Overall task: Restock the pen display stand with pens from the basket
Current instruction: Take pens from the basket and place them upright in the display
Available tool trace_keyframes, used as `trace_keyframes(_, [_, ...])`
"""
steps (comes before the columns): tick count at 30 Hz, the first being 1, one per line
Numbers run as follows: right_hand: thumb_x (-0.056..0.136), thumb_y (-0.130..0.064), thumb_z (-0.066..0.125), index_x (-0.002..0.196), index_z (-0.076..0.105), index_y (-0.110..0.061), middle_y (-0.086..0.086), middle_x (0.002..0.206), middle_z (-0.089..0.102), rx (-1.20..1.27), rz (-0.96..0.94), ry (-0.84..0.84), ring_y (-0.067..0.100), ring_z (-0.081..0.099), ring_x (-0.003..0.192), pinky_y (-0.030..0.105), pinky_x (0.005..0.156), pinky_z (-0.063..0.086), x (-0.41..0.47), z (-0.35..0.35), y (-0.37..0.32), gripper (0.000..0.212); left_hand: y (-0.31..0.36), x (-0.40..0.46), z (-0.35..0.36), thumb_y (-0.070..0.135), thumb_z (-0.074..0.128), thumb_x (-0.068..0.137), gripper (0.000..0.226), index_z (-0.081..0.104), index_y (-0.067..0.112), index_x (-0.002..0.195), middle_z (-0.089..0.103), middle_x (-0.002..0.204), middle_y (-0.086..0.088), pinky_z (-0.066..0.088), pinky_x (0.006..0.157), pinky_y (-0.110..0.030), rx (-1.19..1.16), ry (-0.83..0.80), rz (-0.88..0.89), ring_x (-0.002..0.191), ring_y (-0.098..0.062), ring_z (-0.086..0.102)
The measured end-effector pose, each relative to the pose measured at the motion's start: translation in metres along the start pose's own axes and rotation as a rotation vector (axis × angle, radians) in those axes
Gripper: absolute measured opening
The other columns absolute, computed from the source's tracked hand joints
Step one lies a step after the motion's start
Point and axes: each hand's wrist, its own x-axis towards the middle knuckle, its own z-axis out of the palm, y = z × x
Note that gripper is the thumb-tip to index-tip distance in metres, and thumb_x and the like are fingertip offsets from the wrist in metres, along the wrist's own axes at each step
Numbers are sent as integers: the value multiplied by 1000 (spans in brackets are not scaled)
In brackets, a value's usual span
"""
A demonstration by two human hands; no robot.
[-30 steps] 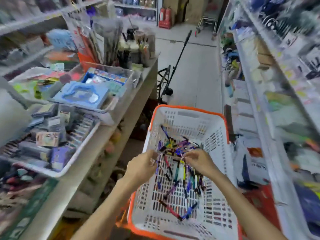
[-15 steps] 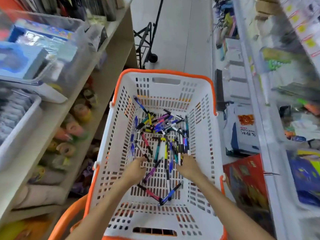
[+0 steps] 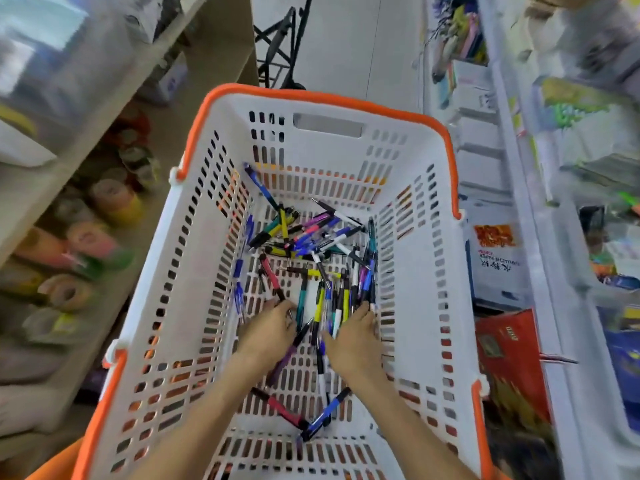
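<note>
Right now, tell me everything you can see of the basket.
The basket is white slotted plastic with an orange rim and a cut-out handle slot in its far wall. It stands upright and open in the aisle between shelves. Loose pens in many colours lie jumbled on its floor, mostly toward the far end. Both hands reach in: the left hand and right hand are down among the pens. An orange carry handle appears to hang at the near left.

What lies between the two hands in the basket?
Head view: several pens on the basket floor between left hand and right hand.
</note>
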Motion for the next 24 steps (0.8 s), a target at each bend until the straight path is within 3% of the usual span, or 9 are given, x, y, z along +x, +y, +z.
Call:
trace_keyframes(4, [93, -58, 42, 147, 7, 0, 18, 148, 30, 23, 50, 56, 26, 61, 106, 33, 73, 53, 13, 2, 2, 87, -2, 7, -17, 29, 51, 97, 32, 54, 26, 128, 59, 128, 4, 52, 84, -30, 95, -149, 51, 97, -12, 62])
trace_keyframes(7, [94, -58, 39, 147, 6, 1, 14, 135, 51, 9, 36, -2, 25, 66, 91, 32, 67, 51, 17, 9, 1, 86, 3, 8, -23, 29, 49, 98, 31, 54, 22, 128, 63, 119, 2, 52, 73, -27, 83, -167, 22, 83, -11, 61])
trace_keyframes(12, [91, -55, 49, 144, 15, 1, 12, 120, 60, 7, 45, -24, 28, 64, 98, 35, 72, 48, 27, 9, 0, 85, 7, 7, -22, 36, 46, 97, 31, 58, 16, 119, 66, 108, -3, 50, 78, -30, 75, -174, -55, 91, -18, 62])
trace_keyframes(16, [93, -51, 49, 145, 17, 1, 11, 115, 64, 28, 27, -86, 29, 63, 104, 36, 78, 48, 25, 10, 0, 81, 15, 6, -22, 40, 37, 100, 34, 57, 13, 108, 59, 75, 1, 44, 62, -28, 17, -135, -57, 64, -16, 55])
trace_keyframes(18, [95, -50, 47, 148, 10, 2, 12, 114, 65, 31, 15, -124, 28, 63, 103, 37, 81, 49, 24, 10, 1, 82, 17, 7, -22, 44, 33, 101, 40, 56, 12, 111, 56, 73, 2, 41, 59, -27, -47, -149, -51, 60, -13, 51])
trace_keyframes(20, [96, -48, 45, 146, 19, -1, 11, 108, 64, 79, -8, -174, 27, 63, 96, 35, 77, 48, 26, 11, 3, 73, 19, 6, -22, 49, 31, 100, 47, 56, 11, 111, 54, 70, 3, 38, 56, -27, -104, -159, -42, 59, -10, 50])
trace_keyframes(22, [96, -43, 47, 140, 33, -9, 5, 98, 60, 186, -62, -244, 22, 60, 82, 33, 73, 48, 26, 13, 4, 57, 21, 5, -22, 53, 30, 99, 48, 54, 11, 97, 47, 62, 4, 34, 52, -26, -159, -175, -41, 53, -10, 45])
trace_keyframes(24, [96, -38, 49, 137, 35, -14, 4, 96, 58, 273, -119, -318, 21, 59, 79, 33, 71, 48, 24, 16, 2, 50, 23, 2, -24, 54, 31, 99, 47, 49, 12, 84, 38, 57, 4, 30, 49, -26, -234, -207, -45, 48, -11, 37])
